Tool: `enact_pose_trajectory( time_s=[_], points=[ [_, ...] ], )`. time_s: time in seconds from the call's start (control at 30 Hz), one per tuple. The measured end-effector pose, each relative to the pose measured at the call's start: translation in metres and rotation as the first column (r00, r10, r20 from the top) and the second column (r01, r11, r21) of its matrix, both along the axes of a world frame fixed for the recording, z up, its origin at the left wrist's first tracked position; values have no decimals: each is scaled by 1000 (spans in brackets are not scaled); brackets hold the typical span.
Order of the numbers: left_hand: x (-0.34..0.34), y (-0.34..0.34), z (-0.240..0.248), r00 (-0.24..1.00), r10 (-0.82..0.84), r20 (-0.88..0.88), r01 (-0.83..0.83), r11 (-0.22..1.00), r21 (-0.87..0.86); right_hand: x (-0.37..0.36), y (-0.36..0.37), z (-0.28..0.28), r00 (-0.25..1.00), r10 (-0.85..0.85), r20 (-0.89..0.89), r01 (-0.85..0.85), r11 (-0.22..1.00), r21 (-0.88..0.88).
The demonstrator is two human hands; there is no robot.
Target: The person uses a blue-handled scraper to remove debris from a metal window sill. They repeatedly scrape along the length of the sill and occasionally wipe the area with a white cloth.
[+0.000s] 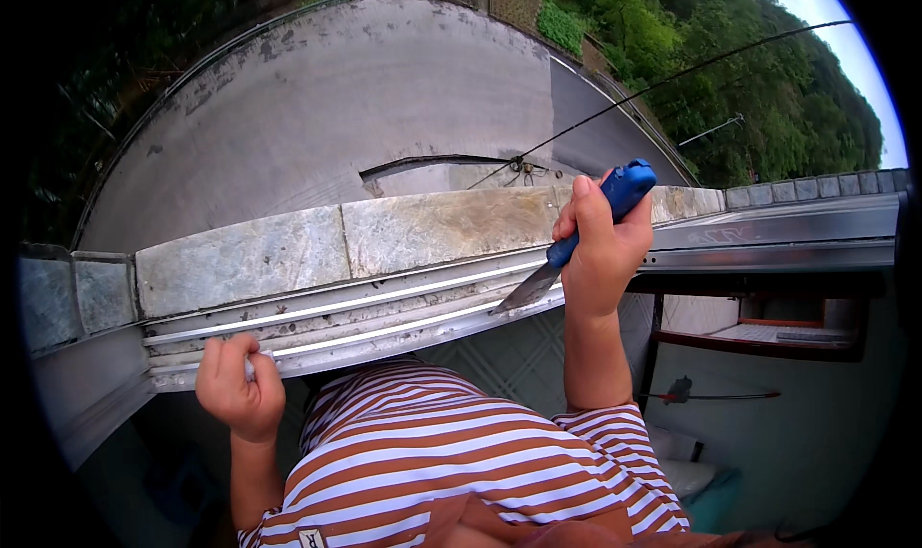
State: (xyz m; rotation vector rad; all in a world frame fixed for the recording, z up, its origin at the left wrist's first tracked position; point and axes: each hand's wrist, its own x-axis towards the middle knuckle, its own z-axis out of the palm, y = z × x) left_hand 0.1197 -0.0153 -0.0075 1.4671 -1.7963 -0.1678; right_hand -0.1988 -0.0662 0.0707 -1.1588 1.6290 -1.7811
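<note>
My right hand is closed round the blue handle of a putty knife. Its metal blade slants down to the left, and the tip meets the white sliding-window track. Dark dirt specks lie along the grooves of the track. At the track's left end, my left hand is curled closed over its inner edge. A small whitish wad shows between those fingers; its kind is too hidden to tell.
A stone-tiled ledge runs outside the track. Sliding window frames stand at the right. Far below lies a grey paved road, with a black cable crossing above it. Indoors, a red-framed opening shows at the right.
</note>
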Motion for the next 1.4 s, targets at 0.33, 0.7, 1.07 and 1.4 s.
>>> enact_pose_trajectory(
  time_s=[0.33, 0.7, 1.07, 1.4],
  points=[
    [5, 0, -4, 998, -12, 55, 13, 1000, -22, -5, -26, -10, 998, 53, -19, -46, 969, 244],
    [4, 0, -5, 999, -12, 32, 13, 1000, -22, -7, -41, -6, 993, 114, 24, -115, 916, 385],
    [7, 0, -2, 998, -45, 32, 45, 999, 1, -8, -55, -9, 994, 111, 15, -105, 884, 455],
    [8, 0, -7, 998, -51, 33, 53, 998, -43, -12, -110, 16, 982, 160, 104, -191, 861, 471]
  ],
)
